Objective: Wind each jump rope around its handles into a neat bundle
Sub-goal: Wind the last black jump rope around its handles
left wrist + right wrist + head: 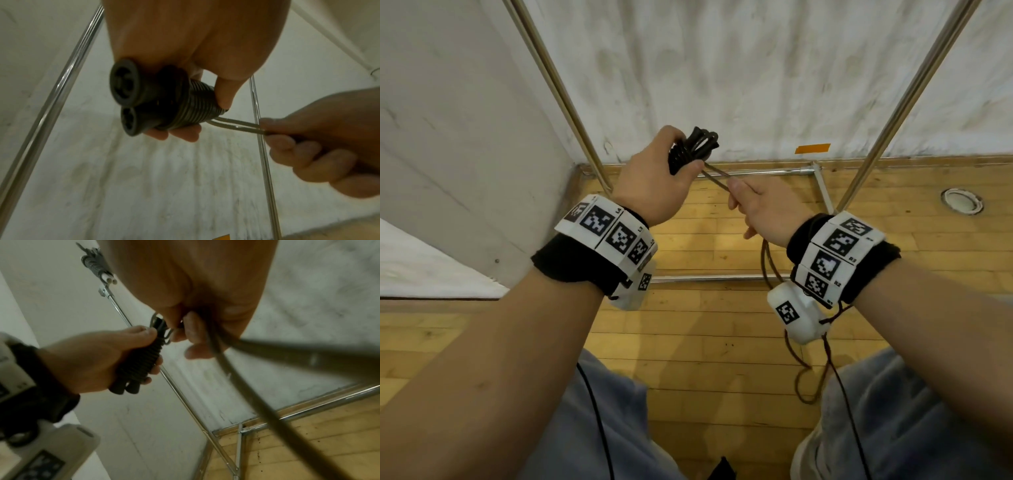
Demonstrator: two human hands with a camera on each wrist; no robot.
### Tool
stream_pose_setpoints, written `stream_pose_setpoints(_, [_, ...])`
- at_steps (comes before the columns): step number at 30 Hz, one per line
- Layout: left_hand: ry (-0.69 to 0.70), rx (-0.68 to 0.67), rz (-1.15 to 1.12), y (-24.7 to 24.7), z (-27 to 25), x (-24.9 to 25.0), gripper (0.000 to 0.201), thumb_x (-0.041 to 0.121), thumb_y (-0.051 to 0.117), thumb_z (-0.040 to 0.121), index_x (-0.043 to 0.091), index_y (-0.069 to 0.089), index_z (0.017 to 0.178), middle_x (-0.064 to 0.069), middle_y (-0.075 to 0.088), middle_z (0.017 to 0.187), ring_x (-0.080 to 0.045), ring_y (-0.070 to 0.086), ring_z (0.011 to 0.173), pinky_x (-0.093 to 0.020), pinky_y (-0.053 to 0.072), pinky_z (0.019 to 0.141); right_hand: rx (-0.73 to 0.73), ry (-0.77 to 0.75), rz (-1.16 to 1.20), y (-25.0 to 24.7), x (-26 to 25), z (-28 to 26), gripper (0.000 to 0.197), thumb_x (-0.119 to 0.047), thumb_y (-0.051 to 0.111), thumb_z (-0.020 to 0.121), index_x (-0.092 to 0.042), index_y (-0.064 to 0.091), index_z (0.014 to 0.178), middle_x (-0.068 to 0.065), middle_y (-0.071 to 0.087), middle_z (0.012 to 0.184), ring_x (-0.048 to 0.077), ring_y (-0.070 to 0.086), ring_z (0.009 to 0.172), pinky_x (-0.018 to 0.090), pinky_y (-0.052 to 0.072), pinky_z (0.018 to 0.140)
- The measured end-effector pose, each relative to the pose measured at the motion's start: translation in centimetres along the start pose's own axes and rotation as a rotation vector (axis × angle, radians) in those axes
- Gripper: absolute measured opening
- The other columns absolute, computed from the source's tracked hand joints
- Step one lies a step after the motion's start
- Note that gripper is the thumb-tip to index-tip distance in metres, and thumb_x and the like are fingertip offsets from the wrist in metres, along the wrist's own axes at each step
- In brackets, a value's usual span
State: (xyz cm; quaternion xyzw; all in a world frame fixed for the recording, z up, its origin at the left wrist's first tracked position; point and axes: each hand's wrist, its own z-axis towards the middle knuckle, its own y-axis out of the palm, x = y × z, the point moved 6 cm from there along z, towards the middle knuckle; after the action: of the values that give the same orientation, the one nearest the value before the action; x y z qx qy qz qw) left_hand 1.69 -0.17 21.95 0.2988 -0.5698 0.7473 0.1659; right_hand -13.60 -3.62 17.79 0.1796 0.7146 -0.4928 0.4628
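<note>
Nearest the viewer, the loose rope hangs in a doubled loop below the right wrist, dangling over the wooden floor between the person's knees. Higher up, the right hand has its fingers curled around two strands of that rope, pinching them where they run taut toward the other hand. The left hand sits just beside it, a little farther out, wrapped around the pair of black handles, which lie side by side with many tight turns of rope already wound around them; its thumb presses on the coils and its fingertips show underneath. The two strands leave the bottom of the coils and go straight into the right fist. The two hands are close together but not touching. Behind them stand the shiny metal tubes of a frame, and beyond that a stained white wall with a small orange tape strip.
</note>
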Motion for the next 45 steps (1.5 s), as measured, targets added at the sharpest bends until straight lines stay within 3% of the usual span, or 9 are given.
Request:
stream_pose_setpoints(6, [0.039, -0.107, 0.263, 1.5, -0.1, -0.8, 0.038, 0.042, 0.053, 0.093, 0.023, 0.043, 0.125, -0.003, 0.065, 0.108, -0.025, 0.062, 0.085, -0.041, 0.054, 0.075, -0.011, -0.089, -0.179, -0.4, -1.5, -0.7, 0.044, -0.037, 0.034, 0.100, -0.022, 0.047, 0.061, -0.006, 0.044, 0.057, 0.011, 0.041, 0.055, 0.030, 0.034, 0.058])
stream_pose_setpoints(12, [0.084, -0.167, 0.386, 3.6, -0.3, -0.8, 0.027, 0.044, 0.054, 0.092, 0.027, 0.044, 0.111, 0.016, 0.047, 0.077, -0.010, 0.048, 0.062, -0.025, 0.033, 0.049, -0.016, -0.115, -0.314, -1.4, -2.3, -1.0, 0.054, -0.037, 0.036, 0.100, -0.016, 0.029, 0.050, -0.004, 0.026, 0.047, 0.012, 0.024, 0.042, 0.020, 0.025, 0.041])
stream_pose_setpoints(15, [0.065, -0.186, 0.496, 4.1, -0.1, -1.2, 0.023, 0.045, 0.054, 0.092, 0.029, 0.038, 0.098, 0.017, 0.039, 0.068, -0.001, 0.039, 0.056, -0.024, 0.025, 0.045, -0.098, -0.084, -0.348, -1.0, -2.0, -1.0, 0.049, -0.039, 0.041, 0.098, -0.013, 0.048, 0.057, -0.003, 0.035, 0.049, 0.013, 0.030, 0.043, 0.024, 0.026, 0.046])
stream_pose_setpoints(18, [0.016, -0.238, 0.554, 4.7, -0.1, -1.6, 0.022, 0.045, 0.054, 0.091, 0.031, 0.037, 0.096, 0.015, 0.041, 0.069, -0.002, 0.039, 0.058, -0.024, 0.024, 0.046, -0.158, -0.090, -0.392, -0.8, -1.9, -1.0, 0.031, -0.031, 0.045, 0.097, -0.013, 0.065, 0.084, -0.004, 0.046, 0.059, 0.010, 0.039, 0.050, 0.022, 0.028, 0.048])
stream_pose_setpoints(26, [0.255, -0.349, 0.442, 6.2, -1.5, 1.4, 0.023, 0.045, 0.055, 0.090, 0.034, 0.055, 0.110, 0.015, 0.059, 0.082, -0.014, 0.054, 0.075, -0.022, 0.031, 0.050, 0.136, -0.100, -0.342, -3.7, -1.8, 0.1, 0.042, -0.032, 0.044, 0.097, -0.001, 0.067, 0.081, -0.002, 0.044, 0.054, 0.010, 0.038, 0.046, 0.009, 0.034, 0.045])
stream_pose_setpoints(32, [0.333, -0.239, 0.315, 5.3, -2.3, 3.3, 0.038, 0.067, 0.055, 0.079, 0.036, 0.064, 0.100, 0.016, 0.060, 0.069, -0.010, 0.058, 0.067, -0.030, 0.047, 0.056, 0.198, -0.014, -0.141, -5.3, -0.9, 0.6, 0.039, -0.038, 0.057, 0.090, -0.004, 0.068, 0.075, -0.008, 0.037, 0.036, 0.004, 0.037, 0.029, 0.011, 0.025, 0.033])
stream_pose_setpoints(37, [0.378, -0.175, 0.215, 4.4, -2.8, 4.3, 0.025, 0.051, 0.057, 0.085, 0.029, 0.065, 0.095, 0.010, 0.063, 0.069, -0.014, 0.059, 0.065, -0.034, 0.049, 0.058, 0.113, 0.152, 0.168, -4.9, 0.5, 0.9, 0.035, -0.042, 0.063, 0.086, -0.016, 0.062, 0.063, -0.004, 0.045, 0.053, 0.009, 0.038, 0.044, 0.021, 0.033, 0.046])
stream_pose_setpoints(41, [0.330, -0.138, 0.091, 3.6, -2.9, 4.2, 0.030, 0.050, 0.061, 0.083, 0.030, 0.063, 0.105, 0.018, 0.056, 0.071, -0.004, 0.057, 0.067, -0.021, 0.042, 0.057, -0.065, 0.267, 0.524, -3.4, 1.3, 0.9, 0.029, -0.034, 0.062, 0.088, -0.013, 0.053, 0.071, -0.002, 0.043, 0.057, 0.007, 0.030, 0.042, 0.017, 0.022, 0.034])
stream_pose_setpoints(45, [0.230, -0.094, -0.072, 2.9, -2.9, 3.9, 0.019, 0.052, 0.060, 0.078, 0.038, 0.051, 0.087, 0.020, 0.053, 0.067, 0.006, 0.053, 0.063, -0.010, 0.036, 0.051, -0.202, 0.310, 0.735, -1.8, 1.6, 0.5, 0.020, -0.018, 0.041, 0.096, -0.014, 0.050, 0.079, -0.003, 0.033, 0.057, 0.005, 0.023, 0.039, 0.016, 0.017, 0.035])
